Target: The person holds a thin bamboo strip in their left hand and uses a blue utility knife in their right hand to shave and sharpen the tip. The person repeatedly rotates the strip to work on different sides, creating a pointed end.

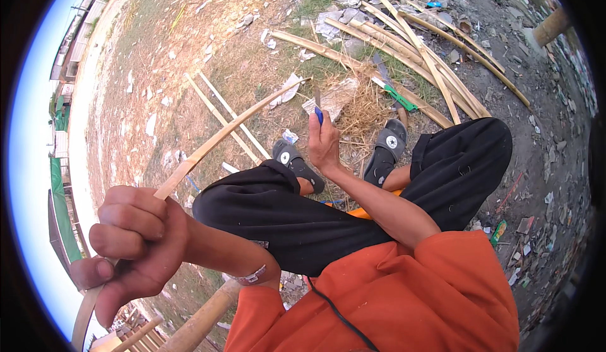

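Observation:
My left hand (pixel 136 251) is raised at the lower left, its fingers wrapped round a long, pale bamboo strip (pixel 233 126). The strip bows up and away to the right, and its thin far tip comes close to the blade of a small knife (pixel 317 98). That knife has a blue handle, closed in my right hand (pixel 323 142), with the blade pointing away from me. Whether blade and strip touch I cannot tell. My right hand is above the ground between my sandalled feet.
Split bamboo lengths (pixel 404 49) lie piled at the far right. Beyond my feet are dry shavings (pixel 363 109) and a green-handled tool (pixel 398 96). Two slim strips (pixel 214 108) lie left of my feet. A bamboo pole (pixel 202 317) stands at lower left, a post (pixel 550 27) at right.

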Tool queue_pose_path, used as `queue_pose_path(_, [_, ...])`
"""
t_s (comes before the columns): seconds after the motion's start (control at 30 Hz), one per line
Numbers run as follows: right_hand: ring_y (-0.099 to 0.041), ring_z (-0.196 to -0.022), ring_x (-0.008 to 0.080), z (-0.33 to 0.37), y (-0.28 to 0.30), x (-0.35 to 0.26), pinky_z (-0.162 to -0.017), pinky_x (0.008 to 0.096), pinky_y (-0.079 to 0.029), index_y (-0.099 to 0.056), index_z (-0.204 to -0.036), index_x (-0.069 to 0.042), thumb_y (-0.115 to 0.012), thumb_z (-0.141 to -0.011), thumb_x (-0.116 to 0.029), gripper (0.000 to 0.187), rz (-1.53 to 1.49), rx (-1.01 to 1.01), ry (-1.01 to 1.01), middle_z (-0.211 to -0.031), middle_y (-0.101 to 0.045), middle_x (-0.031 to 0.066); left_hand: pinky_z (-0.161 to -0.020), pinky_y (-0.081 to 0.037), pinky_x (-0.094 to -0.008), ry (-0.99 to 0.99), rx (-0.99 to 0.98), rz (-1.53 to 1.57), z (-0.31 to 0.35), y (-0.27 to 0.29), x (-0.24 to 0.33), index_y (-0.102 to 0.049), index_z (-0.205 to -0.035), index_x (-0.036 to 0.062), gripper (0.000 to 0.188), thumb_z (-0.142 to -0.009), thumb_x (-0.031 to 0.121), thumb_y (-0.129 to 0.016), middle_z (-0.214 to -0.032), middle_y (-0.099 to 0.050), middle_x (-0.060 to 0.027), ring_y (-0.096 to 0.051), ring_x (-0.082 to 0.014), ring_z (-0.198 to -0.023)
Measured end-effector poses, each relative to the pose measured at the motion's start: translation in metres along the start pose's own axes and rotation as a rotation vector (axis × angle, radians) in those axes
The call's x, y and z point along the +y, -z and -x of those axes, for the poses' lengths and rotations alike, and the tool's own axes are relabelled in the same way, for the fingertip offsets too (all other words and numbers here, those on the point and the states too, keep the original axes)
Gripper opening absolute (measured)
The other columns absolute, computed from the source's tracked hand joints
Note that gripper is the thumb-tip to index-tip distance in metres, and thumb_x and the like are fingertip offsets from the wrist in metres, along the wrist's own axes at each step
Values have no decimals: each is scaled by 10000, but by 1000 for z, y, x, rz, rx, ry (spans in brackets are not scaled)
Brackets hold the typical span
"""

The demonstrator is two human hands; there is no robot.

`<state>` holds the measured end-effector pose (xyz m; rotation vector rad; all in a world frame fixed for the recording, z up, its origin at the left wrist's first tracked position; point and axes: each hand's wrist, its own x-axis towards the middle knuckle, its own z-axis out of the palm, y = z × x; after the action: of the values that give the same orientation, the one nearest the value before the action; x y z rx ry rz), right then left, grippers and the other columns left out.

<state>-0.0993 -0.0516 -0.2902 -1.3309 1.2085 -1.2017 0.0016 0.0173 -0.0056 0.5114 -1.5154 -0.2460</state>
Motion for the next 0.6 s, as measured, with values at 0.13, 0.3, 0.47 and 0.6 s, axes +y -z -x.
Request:
queue_pose_path(0.13, [-265, -374, 88, -23, 13, 41, -349, 273, -235, -409, -842, -89, -364, -954, -359, 296, -786, 165, -1041, -521, -305, -35, -411, -171, -259, 3, 27, -24, 0, -1, 0, -492, -881, 141, 498, -885, 610, -324, -540, -249, 29, -205, -83, -393])
queue_pose_path(0.3, [-201, -387, 39, -16, 23, -12, -336, 206, -172, -384, -837, -121, -403, -942, -367, 269, -421, -876, -1071, -539, -261, -57, -418, -169, -258, 22, 15, -36, 0, -4, 1, -506, -895, 146, 493, -885, 608, -331, -542, -249, 35, -206, -83, -400])
queue_pose_path(0.47, [-254, -389, 35, 0, 21, -31, -340, 210, -213, -405, -819, -110, -411, -943, -362, 280, -500, -620, -763, -541, -319, -51, -422, -168, -259, 28, -20, -4, 0, 3, 2, -520, -918, 144, 509, -881, 615, -331, -543, -247, 34, -205, -83, -405])
queue_pose_path(0.6, [-533, -514, 249, -11, 5, -17, -492, 389, -425, -452, -906, -47, -425, -934, -320, 276, 115, -378, -91, -606, -535, 108, -417, -160, -258, 16, -32, 25, 0, -3, -1, -525, -922, 145, 514, -879, 619, -331, -541, -244, 33, -200, -81, -405])
